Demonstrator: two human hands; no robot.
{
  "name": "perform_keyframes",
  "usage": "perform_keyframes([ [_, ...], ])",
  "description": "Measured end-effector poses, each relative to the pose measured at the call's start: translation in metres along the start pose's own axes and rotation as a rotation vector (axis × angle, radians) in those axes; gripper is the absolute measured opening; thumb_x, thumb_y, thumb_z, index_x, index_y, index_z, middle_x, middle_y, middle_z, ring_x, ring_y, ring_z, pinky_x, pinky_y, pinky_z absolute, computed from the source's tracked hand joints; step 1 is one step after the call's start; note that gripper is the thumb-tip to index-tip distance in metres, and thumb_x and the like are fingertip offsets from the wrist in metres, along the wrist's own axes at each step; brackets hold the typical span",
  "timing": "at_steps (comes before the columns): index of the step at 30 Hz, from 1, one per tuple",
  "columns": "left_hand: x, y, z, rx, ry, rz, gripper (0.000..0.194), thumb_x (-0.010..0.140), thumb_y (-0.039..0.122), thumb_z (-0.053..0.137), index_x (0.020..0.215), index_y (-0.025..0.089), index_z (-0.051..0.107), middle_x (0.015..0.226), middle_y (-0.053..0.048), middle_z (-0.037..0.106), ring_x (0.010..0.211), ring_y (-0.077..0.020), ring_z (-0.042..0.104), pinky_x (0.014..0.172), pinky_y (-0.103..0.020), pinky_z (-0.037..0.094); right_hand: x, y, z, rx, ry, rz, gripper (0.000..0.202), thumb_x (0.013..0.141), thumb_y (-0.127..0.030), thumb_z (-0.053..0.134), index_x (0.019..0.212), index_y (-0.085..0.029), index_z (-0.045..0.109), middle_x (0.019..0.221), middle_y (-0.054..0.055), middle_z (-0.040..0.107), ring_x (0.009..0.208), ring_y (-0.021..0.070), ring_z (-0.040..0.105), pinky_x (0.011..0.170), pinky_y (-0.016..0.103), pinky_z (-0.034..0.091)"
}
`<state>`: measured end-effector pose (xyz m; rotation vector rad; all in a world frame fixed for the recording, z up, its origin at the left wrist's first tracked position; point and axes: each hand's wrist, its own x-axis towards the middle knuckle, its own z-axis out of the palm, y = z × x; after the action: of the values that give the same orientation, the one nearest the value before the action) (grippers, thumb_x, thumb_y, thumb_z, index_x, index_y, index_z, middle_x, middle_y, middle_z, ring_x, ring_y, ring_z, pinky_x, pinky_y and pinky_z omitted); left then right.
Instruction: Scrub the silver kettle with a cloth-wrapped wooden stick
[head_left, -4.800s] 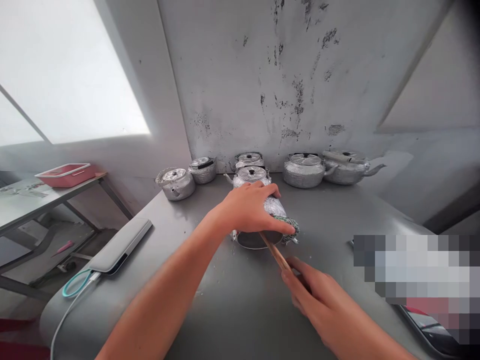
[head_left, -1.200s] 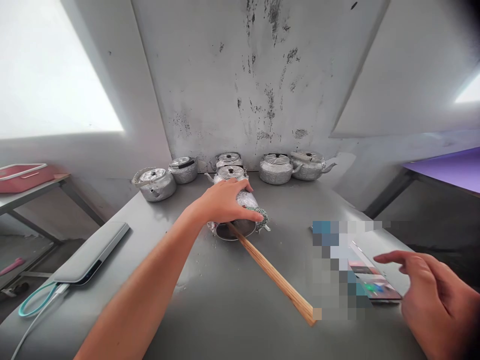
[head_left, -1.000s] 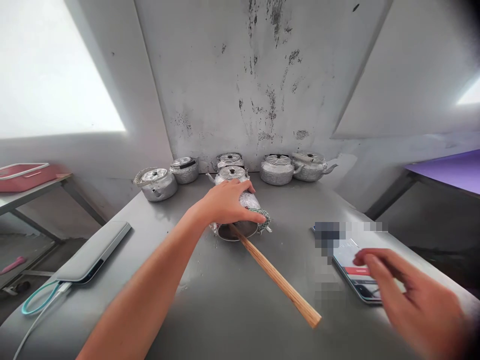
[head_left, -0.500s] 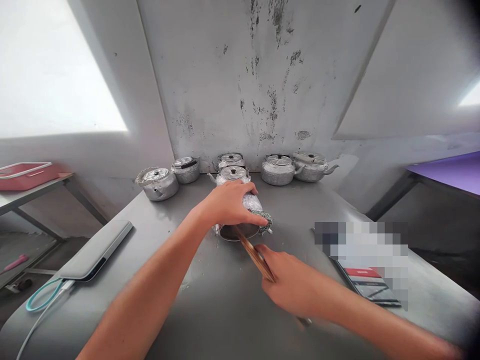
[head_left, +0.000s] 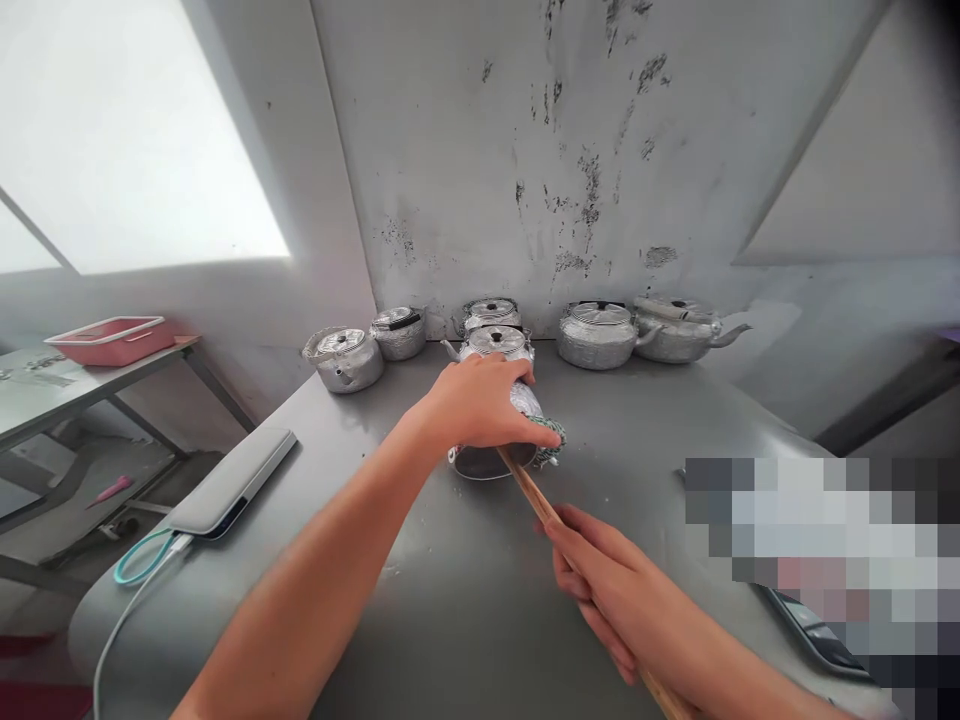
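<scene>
A small silver metal kettle [head_left: 527,400] lies tipped on its side near the middle of the table, its round opening facing me. My left hand [head_left: 484,405] is closed over the top of it, with the thumb by a grey-green patterned wrap or scrubber at the right of the rim. My right hand [head_left: 600,575] grips a wooden stick [head_left: 531,487]. The far end of this stick passes into the kettle's opening and is hidden there; its near end runs out below my wrist. Part of the kettle is covered by my left hand.
Several more silver kettles stand along the wall, such as a left one [head_left: 349,360] and a right one [head_left: 598,337]. A power bank [head_left: 236,485] with cables lies at left. A pink basket [head_left: 112,342] sits on a side table. A blurred-out item [head_left: 817,530] lies at right.
The view has swung a little left. My right hand has moved back toward me and right, away from the kettle's opening. My left hand keeps its hold on the kettle.
</scene>
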<state>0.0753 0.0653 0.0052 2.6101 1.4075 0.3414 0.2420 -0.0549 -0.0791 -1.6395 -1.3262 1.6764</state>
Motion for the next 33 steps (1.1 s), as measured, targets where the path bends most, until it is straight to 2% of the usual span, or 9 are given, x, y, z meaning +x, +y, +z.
perform_keyframes([
  [6, 0.0, 0.0, 0.0, 0.003, -0.007, -0.017, 0.068, 0.071, 0.071, 0.062, 0.125, 0.029, 0.057, 0.121, -0.007, 0.061, 0.115, -0.0345, 0.053, 0.091, -0.043, 0.045, 0.004, -0.004, -0.001, 0.044, 0.015, 0.039, 0.036, 0.096, -0.06, 0.035, 0.101, -0.027, 0.047, 0.068, -0.01, 0.04, 0.035, 0.0043, 0.032, 0.033, 0.018, 0.035],
  [12, -0.003, -0.009, -0.006, -0.045, -0.077, 0.01, 0.072, 0.07, 0.06, 0.064, 0.136, 0.031, 0.055, 0.138, -0.008, 0.049, 0.124, -0.0334, 0.049, 0.089, -0.038, 0.05, 0.008, -0.003, -0.003, 0.051, 0.025, -0.026, 0.037, 0.096, -0.059, 0.038, 0.107, -0.025, 0.048, 0.066, -0.01, 0.041, 0.037, 0.0043, 0.032, 0.036, 0.019, 0.035],
  [17, 0.002, -0.015, -0.004, -0.072, -0.022, 0.066, 0.071, 0.071, 0.065, 0.066, 0.134, 0.033, 0.058, 0.131, -0.004, 0.055, 0.114, -0.0294, 0.057, 0.093, -0.036, 0.048, 0.009, -0.004, -0.003, 0.039, 0.007, -0.02, 0.039, 0.097, -0.059, 0.037, 0.107, -0.024, 0.049, 0.067, -0.01, 0.041, 0.037, 0.004, 0.03, 0.036, 0.019, 0.033],
  [21, 0.005, -0.015, 0.0, -0.068, 0.001, 0.071, 0.072, 0.07, 0.068, 0.066, 0.133, 0.035, 0.059, 0.135, -0.003, 0.054, 0.12, -0.0312, 0.053, 0.099, -0.039, 0.045, 0.008, -0.006, -0.003, 0.041, 0.072, -0.041, 0.037, 0.097, -0.057, 0.036, 0.108, -0.024, 0.049, 0.069, -0.01, 0.042, 0.039, 0.0044, 0.03, 0.037, 0.019, 0.034],
  [33, 0.006, -0.017, 0.002, -0.082, -0.024, 0.046, 0.078, 0.069, 0.076, 0.063, 0.136, 0.037, 0.056, 0.142, 0.0, 0.05, 0.127, -0.0311, 0.049, 0.098, -0.036, 0.045, 0.011, -0.008, -0.002, 0.047, 0.051, -0.051, 0.038, 0.097, -0.057, 0.039, 0.109, -0.023, 0.051, 0.068, -0.009, 0.043, 0.04, 0.0047, 0.031, 0.037, 0.02, 0.035],
])
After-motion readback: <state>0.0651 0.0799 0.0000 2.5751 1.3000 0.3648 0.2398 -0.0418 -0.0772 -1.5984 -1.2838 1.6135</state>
